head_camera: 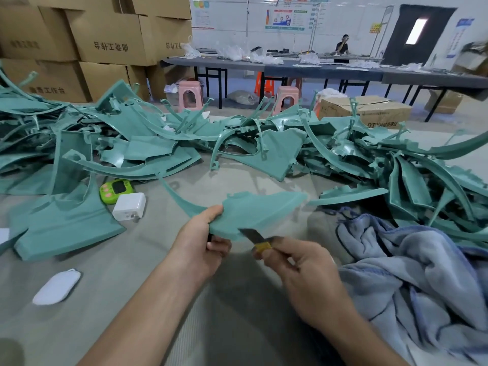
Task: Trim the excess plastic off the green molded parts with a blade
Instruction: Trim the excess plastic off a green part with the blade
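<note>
The left hand (pixel 203 247) gripped the green part (pixel 253 210) by its near edge, up in the air over the counter (pixel 148 249), in front of the big pile (pixel 264 149). The right hand (pixel 298 270) pinched the blade (pixel 249 234) by its handle, and the tip touched the part's bottom edge — very near the left fingers (pixel 219 245). A slip sideways could cut them. The thin part could bend too, so the blade might dig too deep.
</note>
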